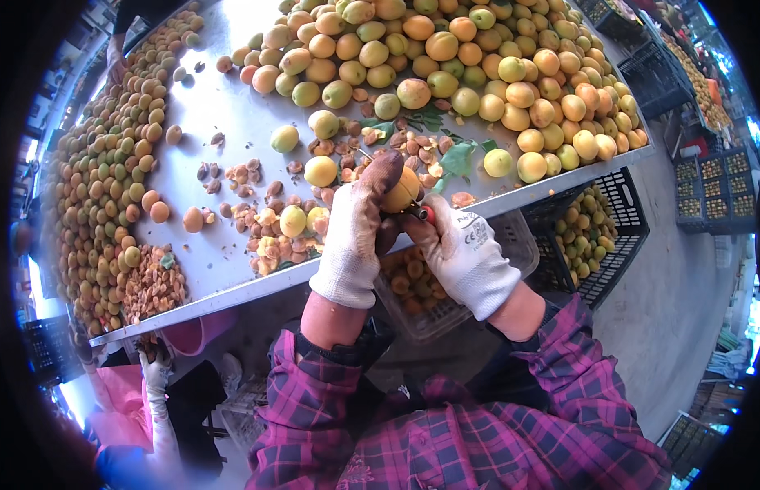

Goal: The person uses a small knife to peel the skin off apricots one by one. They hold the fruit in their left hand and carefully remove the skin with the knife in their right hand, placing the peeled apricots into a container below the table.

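My left hand (353, 236), in a white knit glove with dark, stained fingers, grips a yellow-orange apricot (402, 191) above the table's near edge. Closed around a small red-handled tool (426, 214), my gloved right hand (468, 257) meets the apricot from its lower right side. A thin metal rod (366, 154) juts out beyond my left thumb; its link to the tool is hidden by the fruit and fingers. Just past my hands lie brown apricot pits (416, 144) with torn flesh, and green leaves (458, 158).
A large apricot heap (441, 46) covers the metal table's (202, 122) far side; another (104, 177) lines its left. Below the edge are a clear plastic basket (520, 242) and a black crate (625, 214), both holding fruit. A co-worker's gloved arm (156, 380) is at lower left, near a pink bucket (196, 334).
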### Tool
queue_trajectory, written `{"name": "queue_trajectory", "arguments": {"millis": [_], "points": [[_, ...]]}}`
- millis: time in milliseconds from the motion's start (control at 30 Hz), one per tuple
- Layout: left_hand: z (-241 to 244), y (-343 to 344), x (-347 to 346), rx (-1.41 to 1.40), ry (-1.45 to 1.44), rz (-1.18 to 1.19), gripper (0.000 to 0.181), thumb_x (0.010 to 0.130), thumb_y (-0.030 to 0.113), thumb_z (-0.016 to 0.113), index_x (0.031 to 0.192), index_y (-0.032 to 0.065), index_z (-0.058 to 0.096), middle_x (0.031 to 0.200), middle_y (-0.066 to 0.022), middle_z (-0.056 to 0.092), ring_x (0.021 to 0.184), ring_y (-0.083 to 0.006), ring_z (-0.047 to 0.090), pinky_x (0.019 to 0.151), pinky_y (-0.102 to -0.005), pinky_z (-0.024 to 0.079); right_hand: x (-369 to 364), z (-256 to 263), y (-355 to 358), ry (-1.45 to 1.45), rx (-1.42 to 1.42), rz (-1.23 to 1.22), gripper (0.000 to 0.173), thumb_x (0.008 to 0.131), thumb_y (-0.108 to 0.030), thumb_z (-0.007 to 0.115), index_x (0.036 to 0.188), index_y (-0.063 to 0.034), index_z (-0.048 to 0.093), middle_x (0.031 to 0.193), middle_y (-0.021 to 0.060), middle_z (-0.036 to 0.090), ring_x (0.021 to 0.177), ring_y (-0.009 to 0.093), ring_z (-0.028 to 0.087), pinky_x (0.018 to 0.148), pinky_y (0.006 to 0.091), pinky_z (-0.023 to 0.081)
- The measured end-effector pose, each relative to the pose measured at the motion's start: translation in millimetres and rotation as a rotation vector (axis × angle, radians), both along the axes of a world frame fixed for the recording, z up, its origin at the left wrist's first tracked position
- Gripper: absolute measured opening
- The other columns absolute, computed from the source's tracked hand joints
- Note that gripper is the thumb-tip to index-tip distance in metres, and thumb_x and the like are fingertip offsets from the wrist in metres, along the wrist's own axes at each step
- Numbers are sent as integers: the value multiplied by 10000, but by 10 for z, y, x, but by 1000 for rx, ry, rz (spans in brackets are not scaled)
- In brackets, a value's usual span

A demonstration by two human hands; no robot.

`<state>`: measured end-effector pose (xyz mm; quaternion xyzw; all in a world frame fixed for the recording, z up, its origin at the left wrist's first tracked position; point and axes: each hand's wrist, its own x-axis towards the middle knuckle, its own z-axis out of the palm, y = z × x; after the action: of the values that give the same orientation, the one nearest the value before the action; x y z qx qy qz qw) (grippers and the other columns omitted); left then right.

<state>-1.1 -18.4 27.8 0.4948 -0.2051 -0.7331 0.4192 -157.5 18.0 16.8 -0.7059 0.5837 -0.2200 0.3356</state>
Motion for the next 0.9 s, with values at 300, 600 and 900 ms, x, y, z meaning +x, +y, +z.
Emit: {"name": "queue_trajectory", "arguments": {"millis": [300, 600, 900], "points": [[-128, 157, 130, -327, -206, -57, 394, 895, 397, 678, 1117, 72, 650, 961, -40, 670, 790, -91, 635, 656, -200, 512, 16, -160, 5, -557, 147, 103, 372, 1013, -392, 578, 1130, -41, 614, 830, 82, 678, 730, 284, 661, 645, 405, 497], [-30, 169, 175, -167, 41, -64, 402, 915, 327, 670, 1205, 54, 615, 1105, -105, 665, 998, -194, 672, 849, -298, 570, -52, 31, 31, -983, 799, 113, 386, 974, -485, 624, 1099, -121, 643, 714, -76, 485, 564, 37, 430, 498, 221, 325], [236, 105, 134, -213, -147, -154, 344, 848, 333, 677, 1030, 41, 671, 757, 35, 575, 512, -8, 368, 458, -164, 241, -58, 106, -19, -3, -114, 89, 338, 991, -374, 596, 1068, -45, 597, 830, 226, 640, 829, 454, 634, 705, 458, 507]]}}
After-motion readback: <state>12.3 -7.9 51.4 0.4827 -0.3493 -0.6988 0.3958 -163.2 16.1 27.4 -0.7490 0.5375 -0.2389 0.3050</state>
